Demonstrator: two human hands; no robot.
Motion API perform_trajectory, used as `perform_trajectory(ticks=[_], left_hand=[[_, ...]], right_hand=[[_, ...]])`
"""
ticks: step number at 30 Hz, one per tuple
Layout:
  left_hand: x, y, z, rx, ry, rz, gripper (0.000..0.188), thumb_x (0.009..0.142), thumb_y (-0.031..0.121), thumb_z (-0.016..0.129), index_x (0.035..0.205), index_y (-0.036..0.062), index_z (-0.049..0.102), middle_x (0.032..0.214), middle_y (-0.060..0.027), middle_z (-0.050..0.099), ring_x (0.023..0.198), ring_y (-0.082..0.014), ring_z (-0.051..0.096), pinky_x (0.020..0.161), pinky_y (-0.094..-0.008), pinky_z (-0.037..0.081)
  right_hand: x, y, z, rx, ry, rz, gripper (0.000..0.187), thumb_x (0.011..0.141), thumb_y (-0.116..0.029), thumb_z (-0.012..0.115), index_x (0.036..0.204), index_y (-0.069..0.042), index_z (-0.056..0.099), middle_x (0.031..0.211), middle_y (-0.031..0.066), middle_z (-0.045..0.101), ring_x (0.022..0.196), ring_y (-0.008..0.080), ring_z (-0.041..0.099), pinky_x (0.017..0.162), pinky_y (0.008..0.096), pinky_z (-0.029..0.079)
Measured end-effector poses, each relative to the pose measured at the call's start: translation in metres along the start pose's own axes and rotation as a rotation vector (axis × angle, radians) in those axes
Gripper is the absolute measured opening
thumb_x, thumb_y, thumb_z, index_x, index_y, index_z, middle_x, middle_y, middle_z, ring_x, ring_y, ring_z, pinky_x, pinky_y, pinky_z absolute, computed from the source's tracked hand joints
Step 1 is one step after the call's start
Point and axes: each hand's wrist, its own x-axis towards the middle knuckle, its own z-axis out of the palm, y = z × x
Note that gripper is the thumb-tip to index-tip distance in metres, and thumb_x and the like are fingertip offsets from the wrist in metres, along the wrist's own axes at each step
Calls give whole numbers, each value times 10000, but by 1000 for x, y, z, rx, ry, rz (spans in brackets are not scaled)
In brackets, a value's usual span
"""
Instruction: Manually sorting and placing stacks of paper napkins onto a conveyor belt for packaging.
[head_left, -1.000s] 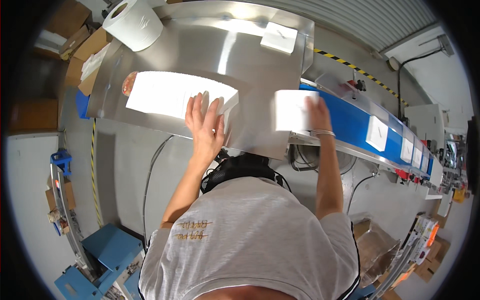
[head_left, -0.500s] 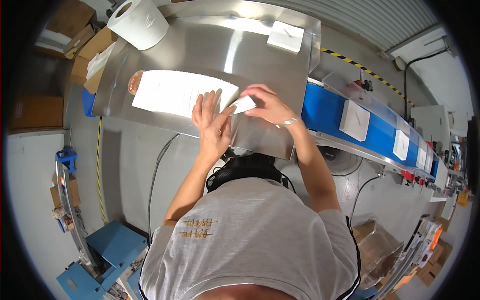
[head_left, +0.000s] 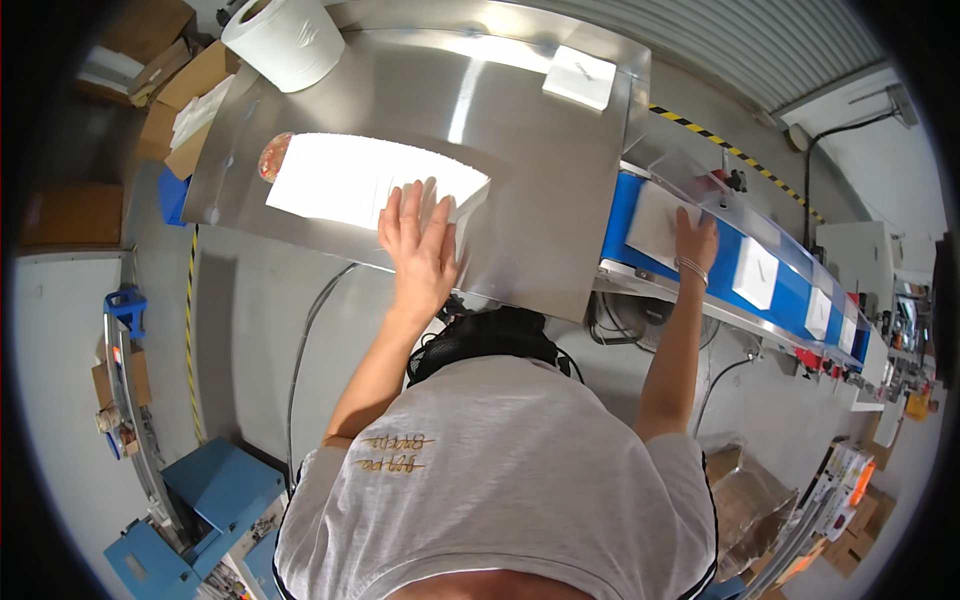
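A long row of flat white packets (head_left: 350,180), packed face to face, lies on the steel table (head_left: 540,200). My left hand (head_left: 420,245) rests on its right end with the fingers spread. At the row's far left end sits a rounded red, speckled thing (head_left: 275,157). My right hand (head_left: 697,240) reaches over the blue conveyor belt (head_left: 620,215), its fingers closed at the right edge of a flat white packet (head_left: 655,222) that lies on the belt. The underside of that grip is hidden. Farther along the belt lies another white packet (head_left: 756,273), with several beyond it.
A large white roll (head_left: 285,45) stands at the table's far left, beside open cardboard boxes (head_left: 195,95). Another white packet stack (head_left: 580,77) lies at the table's far right corner. Along the belt's far side runs a clear guard (head_left: 720,195). A fan (head_left: 655,325) stands below the belt.
My right hand has moved right from the row's end to the belt, where a white packet now lies under it. Packets on the belt have shifted farther right. My left hand stays on the row.
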Motion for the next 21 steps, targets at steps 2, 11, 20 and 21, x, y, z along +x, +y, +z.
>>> perform_trajectory(ticks=[2,11,20,21], left_hand=[[0,1,1,51,0,17,368,814,23,629,1174,101,633,1399,-152,407,1319,-403,294,1056,-484,262],[7,3,-12,-39,-79,65,286,801,77,647,1083,109,682,1425,-164,373,1339,-412,254,1076,-510,183],[8,-15,-12,17,-27,-14,344,803,46,620,1145,79,632,1398,-181,374,1311,-416,281,1063,-529,210],[8,-15,-10,19,-25,-19,344,803,46,620,1145,79,632,1398,-181,374,1311,-416,281,1063,-529,210]], right_hand=[[-22,-29,-17,-269,323,-150,618,758,-403,723,1173,19,546,1162,218,578,1060,360,550,879,419,454],[-101,-191,9,742,-791,-927,439,774,-188,740,1170,-118,565,1260,84,510,1107,230,521,866,330,468],[-62,-82,20,966,-531,-57,348,883,-341,644,996,-14,610,803,59,610,748,127,533,694,305,463],[-46,-63,15,785,-453,-3,368,870,-362,649,995,-18,616,804,77,620,733,168,555,693,316,463]])
